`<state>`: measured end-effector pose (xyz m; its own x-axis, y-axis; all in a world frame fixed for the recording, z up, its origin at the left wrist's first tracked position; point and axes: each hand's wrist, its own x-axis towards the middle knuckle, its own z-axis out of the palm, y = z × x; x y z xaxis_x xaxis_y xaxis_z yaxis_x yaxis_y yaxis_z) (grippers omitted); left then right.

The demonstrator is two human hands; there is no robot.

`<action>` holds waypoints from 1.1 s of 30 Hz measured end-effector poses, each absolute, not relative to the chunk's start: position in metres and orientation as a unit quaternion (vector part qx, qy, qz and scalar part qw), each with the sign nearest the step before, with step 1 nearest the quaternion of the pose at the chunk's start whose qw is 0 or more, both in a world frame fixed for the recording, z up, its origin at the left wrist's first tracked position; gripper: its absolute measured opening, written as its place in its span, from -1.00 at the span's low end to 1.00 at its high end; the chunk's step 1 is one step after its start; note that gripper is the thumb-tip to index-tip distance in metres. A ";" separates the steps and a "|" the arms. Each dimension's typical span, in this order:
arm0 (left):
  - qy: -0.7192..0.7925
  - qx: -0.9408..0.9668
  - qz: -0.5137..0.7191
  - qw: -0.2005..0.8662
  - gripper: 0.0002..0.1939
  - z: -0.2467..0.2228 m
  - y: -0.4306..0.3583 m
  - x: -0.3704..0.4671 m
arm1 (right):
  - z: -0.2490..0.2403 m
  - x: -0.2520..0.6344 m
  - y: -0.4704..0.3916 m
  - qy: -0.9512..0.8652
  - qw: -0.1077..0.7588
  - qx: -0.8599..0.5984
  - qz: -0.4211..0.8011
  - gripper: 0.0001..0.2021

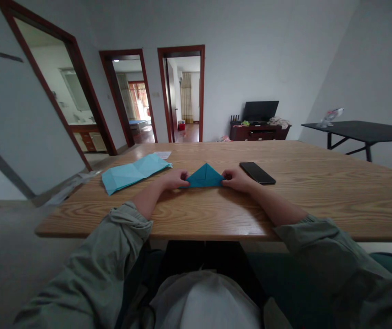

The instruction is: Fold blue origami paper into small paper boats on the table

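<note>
A blue sheet of paper (205, 176), folded into a flat triangle with its peak pointing away from me, is on the wooden table in front of me. My left hand (176, 178) pinches its left corner between thumb and fingers. At the right corner, my right hand (234, 179) grips the paper the same way. A short vertical seam runs down from the triangle's peak. To the left of my left hand lies a lighter blue creased paper (136, 171), loosely folded. A black smartphone (257, 173) rests just beyond my right hand.
The wooden table (319, 192) spans the space before me. A small white paper (162, 155) lies behind the light blue one. Further off stand a black folding table (370, 131) at right and a dark cabinet (259, 133) bearing a television (261, 111).
</note>
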<state>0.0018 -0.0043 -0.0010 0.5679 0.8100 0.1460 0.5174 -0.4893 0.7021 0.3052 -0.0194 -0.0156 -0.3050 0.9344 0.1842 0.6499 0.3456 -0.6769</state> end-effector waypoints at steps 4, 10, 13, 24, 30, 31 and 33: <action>0.403 0.840 0.226 0.285 -0.83 0.001 -0.006 0.001 | -0.015 0.304 -0.020 -0.771 0.282 -0.517 0.241 -0.86; 0.418 0.842 0.213 0.267 -0.75 -0.001 -0.002 -0.001 | -0.015 0.305 -0.020 -0.776 0.277 -0.529 0.201 -0.83; 0.436 0.833 0.218 0.262 -0.70 0.002 -0.005 -0.001 | -0.017 0.306 -0.017 -0.775 0.288 -0.533 0.181 -0.80; 0.474 0.824 0.211 0.228 -0.60 0.008 -0.011 -0.001 | -0.018 0.309 -0.016 -0.780 0.276 -0.545 0.133 -0.76; 0.482 0.828 0.202 0.204 -0.62 0.008 -0.011 -0.001 | -0.019 0.310 -0.016 -0.778 0.247 -0.561 0.137 -0.77; 0.483 0.829 0.203 0.196 -0.63 0.008 -0.011 -0.001 | -0.018 0.310 -0.017 -0.778 0.244 -0.562 0.137 -0.77; 0.483 0.832 0.205 0.182 -0.64 0.008 -0.012 0.000 | -0.017 0.309 -0.018 -0.778 0.241 -0.564 0.136 -0.78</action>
